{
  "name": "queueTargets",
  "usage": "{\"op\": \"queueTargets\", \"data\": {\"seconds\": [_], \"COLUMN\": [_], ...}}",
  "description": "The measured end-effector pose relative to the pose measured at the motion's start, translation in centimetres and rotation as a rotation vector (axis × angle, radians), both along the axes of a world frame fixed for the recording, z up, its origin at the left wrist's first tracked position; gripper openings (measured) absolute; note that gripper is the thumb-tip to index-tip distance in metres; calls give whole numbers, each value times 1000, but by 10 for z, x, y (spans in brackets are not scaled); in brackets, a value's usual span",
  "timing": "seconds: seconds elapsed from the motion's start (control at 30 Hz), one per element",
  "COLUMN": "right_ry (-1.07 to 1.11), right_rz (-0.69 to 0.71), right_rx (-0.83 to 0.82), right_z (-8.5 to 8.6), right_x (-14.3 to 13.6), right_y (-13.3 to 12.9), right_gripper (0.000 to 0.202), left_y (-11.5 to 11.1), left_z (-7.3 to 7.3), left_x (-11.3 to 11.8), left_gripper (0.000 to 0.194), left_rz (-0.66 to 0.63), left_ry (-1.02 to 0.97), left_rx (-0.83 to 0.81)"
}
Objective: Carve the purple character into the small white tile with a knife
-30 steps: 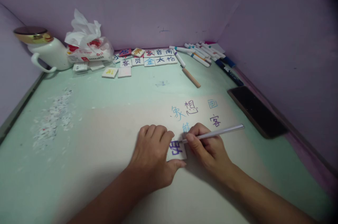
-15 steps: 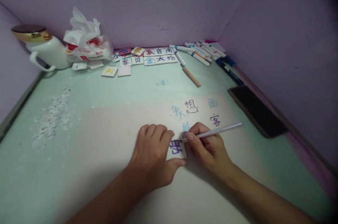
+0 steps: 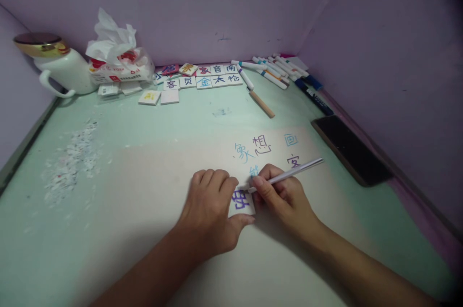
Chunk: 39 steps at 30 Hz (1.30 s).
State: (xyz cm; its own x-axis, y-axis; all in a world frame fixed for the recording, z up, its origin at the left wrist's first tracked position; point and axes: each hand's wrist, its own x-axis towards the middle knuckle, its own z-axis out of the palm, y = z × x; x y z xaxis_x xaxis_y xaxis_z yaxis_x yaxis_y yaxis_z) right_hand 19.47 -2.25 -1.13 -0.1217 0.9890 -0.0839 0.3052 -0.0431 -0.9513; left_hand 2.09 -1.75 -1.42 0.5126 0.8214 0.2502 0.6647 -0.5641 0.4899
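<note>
A small white square tile (image 3: pixel 246 208) with a purple character on it lies in front of me. My left hand (image 3: pixel 213 210) grips it by two opposite edges, thumb on the near side and fingers on the far side, covering its left part. In my right hand (image 3: pixel 280 193) is a slim silver craft knife (image 3: pixel 300 168), held like a pen and slanting up to the right. Its tip meets the tile's upper right part, by the purple strokes. My right fingers rest close to the tile's right edge.
White shavings (image 3: pixel 74 160) lie scattered at left. Behind stand a white mug (image 3: pixel 67 75), a tissue pack (image 3: pixel 121 70) and rows of lettered tiles (image 3: pixel 203 82). Markers (image 3: pixel 275 79), a wooden-handled tool (image 3: pixel 262 103) and a phone (image 3: pixel 350 150) are at right. Walls enclose the table.
The knife's rear end has swung a little left and up, and its tip has shifted slightly over the tile. My left hand keeps its hold.
</note>
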Motion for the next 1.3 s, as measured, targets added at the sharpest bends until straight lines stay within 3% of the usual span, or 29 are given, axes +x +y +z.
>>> {"op": "queueTargets", "data": {"seconds": [0.23,0.43,0.8,1.3], "right_ry": [66,172,3,-29], "right_rz": [-2,-147,-90,-83], "right_rx": [-51,-3,73,97], "right_z": [1,0,-3,-2], "right_x": [-4,-4,-6,-7], "right_y": [-5,-7,-8,-6], "right_gripper": [30,33,29,28], "left_y": [-1,-1,-1,-1], "left_z": [-3,-4,-4,-4], "left_x": [0,0,1,1], "left_gripper": [32,38,39,39], "left_rz": [2,1,19,36], "left_ry": [-34,-49,-26,-5], "left_rx": [34,51,62,64]}}
